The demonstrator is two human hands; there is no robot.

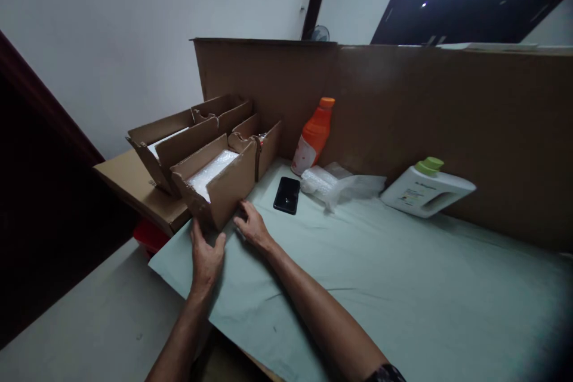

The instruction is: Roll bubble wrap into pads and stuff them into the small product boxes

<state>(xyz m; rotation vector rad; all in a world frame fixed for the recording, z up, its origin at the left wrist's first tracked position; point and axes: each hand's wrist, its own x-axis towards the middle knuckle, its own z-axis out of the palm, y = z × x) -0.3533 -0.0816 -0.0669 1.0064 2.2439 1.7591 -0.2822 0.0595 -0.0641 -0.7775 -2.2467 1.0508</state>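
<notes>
Fingers of both hands, left hand [206,258] and right hand [252,228], loosely spread, seemingly touching the nearest cardboard box [219,182].

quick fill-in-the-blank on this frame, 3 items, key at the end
1. Both hands touch the nearest cardboard ____, left hand at its corner, right hand at its base.
2. The bottle leaning on the cardboard wall is ____.
3. The jug lying on its side has a ____ cap.

Missing words: box; orange; green
</notes>
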